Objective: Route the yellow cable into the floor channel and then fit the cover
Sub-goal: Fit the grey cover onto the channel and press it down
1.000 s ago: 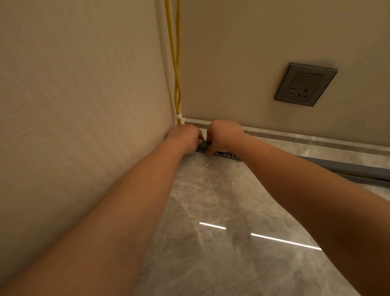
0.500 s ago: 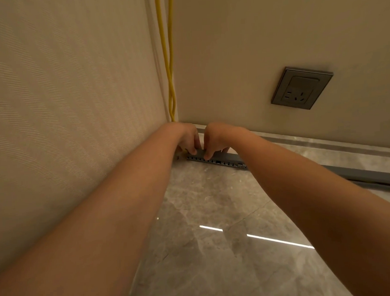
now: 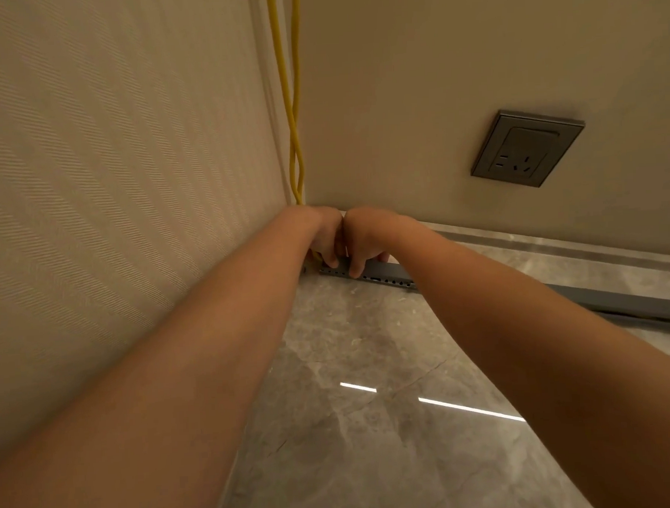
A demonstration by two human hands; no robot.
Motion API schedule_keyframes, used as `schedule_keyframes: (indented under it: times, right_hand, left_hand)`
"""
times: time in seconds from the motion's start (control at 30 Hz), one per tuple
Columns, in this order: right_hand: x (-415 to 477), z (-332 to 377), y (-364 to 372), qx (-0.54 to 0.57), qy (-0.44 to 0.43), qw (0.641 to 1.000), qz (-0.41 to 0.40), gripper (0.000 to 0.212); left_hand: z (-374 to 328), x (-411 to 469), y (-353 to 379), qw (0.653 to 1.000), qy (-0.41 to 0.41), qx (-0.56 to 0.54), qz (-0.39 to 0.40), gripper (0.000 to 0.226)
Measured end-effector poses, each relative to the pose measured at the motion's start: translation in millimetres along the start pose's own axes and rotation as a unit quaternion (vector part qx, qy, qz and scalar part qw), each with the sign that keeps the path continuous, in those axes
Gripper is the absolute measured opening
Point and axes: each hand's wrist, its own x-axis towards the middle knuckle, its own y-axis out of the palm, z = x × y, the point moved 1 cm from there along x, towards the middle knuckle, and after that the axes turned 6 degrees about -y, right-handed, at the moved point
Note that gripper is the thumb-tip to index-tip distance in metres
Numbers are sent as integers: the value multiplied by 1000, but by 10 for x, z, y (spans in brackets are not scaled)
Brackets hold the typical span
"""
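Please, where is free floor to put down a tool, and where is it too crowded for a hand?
Free: the marble floor between the two forearms, and between floor channel and skirting. Crowded: the corner, where left hand, right hand and yellow cable meet.

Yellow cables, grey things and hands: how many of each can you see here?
Yellow cable strands running down the wall corner: 2
Grey things: 2 (the grey perforated floor channel and the grey square wall socket)
Hands: 2 (left hand, right hand), both at the channel's corner end
Total: 6
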Motion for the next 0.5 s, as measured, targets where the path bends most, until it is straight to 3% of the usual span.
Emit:
schedule_keyframes:
  times: [0.13,0.33,0.5]
  right_hand:
    - [-49,-64,25,-4,11,999,-37,40]
    - [-258,-255,274,47,29,987,-150,30]
    - [-444,-298,434,-31,22,985,-166,29]
  left_hand:
    - [41,-6,36,1000,-10,-3,-9,29]
    - [-14,-123,144,998,-10,19,-55,32]
    - [-202,-252,329,985,-58,87,-135,32]
